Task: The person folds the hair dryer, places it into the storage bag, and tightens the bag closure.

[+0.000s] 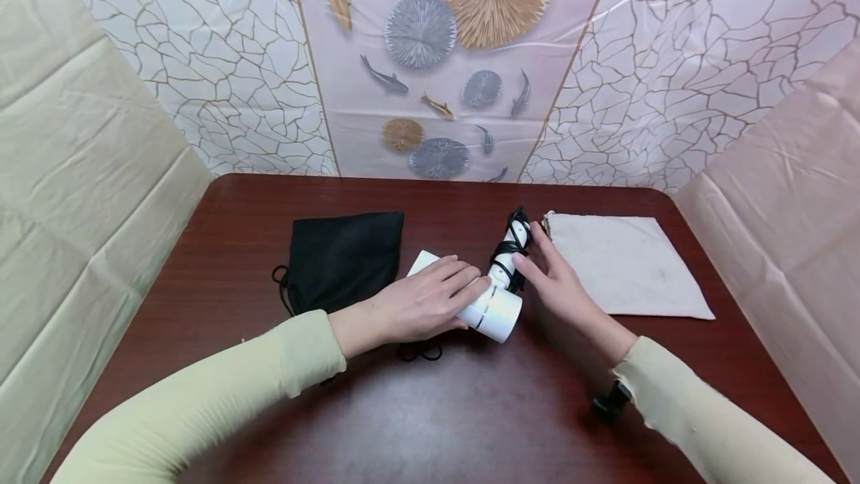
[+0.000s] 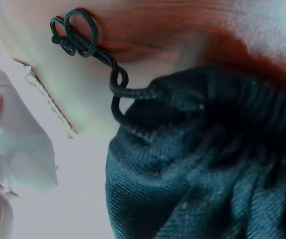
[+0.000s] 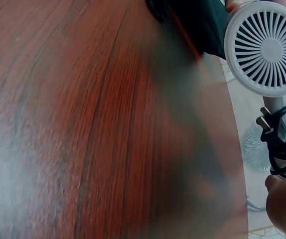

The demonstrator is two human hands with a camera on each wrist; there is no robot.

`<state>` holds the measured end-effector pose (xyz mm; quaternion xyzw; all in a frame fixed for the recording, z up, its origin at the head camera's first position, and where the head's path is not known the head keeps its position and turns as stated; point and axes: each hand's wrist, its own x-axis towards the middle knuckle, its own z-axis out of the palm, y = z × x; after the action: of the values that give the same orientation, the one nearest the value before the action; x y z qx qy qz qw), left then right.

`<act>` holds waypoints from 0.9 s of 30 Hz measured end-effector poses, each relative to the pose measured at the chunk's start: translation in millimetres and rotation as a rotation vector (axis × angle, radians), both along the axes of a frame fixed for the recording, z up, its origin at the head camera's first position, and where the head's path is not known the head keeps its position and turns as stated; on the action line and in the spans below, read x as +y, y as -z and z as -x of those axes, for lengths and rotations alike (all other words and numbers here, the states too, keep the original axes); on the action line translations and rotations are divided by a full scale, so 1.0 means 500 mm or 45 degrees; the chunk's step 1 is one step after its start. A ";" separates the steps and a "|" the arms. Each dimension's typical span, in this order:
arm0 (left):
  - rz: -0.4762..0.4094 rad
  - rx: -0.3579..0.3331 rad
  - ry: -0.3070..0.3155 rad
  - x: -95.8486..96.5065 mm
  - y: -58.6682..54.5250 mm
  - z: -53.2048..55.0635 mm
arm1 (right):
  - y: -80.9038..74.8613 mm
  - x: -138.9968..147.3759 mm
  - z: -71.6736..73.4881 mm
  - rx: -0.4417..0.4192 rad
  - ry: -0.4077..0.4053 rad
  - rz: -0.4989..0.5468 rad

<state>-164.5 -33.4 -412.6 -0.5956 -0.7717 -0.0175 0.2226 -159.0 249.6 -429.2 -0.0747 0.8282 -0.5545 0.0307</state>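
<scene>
Reddish-brown table (image 1: 430,424); patterned backdrop (image 1: 235,43); creased beige side walls (image 1: 67,170)

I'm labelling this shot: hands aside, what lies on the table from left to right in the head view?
Black bag, hair dryer, pale cloth.

In the head view, a white cylindrical plastic hair dryer (image 1: 496,299) was just right of the frame's centre, between a black fabric drawstring bag (image 1: 343,260) at left and a flat cream rectangular cloth (image 1: 621,267) at right. Bag and cloth lay on a reddish-brown wooden table (image 1: 437,424), before a patterned white-and-pink sheet (image 1: 269,58) across the top.
</scene>
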 end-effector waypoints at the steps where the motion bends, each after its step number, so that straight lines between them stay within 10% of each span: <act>1: -0.008 0.011 0.007 0.000 0.002 0.000 | 0.002 -0.003 0.002 -0.005 0.003 0.015; 10: -0.036 -0.007 0.039 0.001 0.010 -0.002 | 0.020 -0.027 0.019 -0.038 0.046 0.123; 27: -0.042 0.105 0.047 -0.010 0.013 0.012 | 0.026 -0.046 0.048 0.015 0.081 -0.058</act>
<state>-170.7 -38.3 -419.2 -0.6063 -0.7502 -0.0097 0.2635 -183.1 226.8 -442.3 -0.0509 0.8428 -0.5357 0.0099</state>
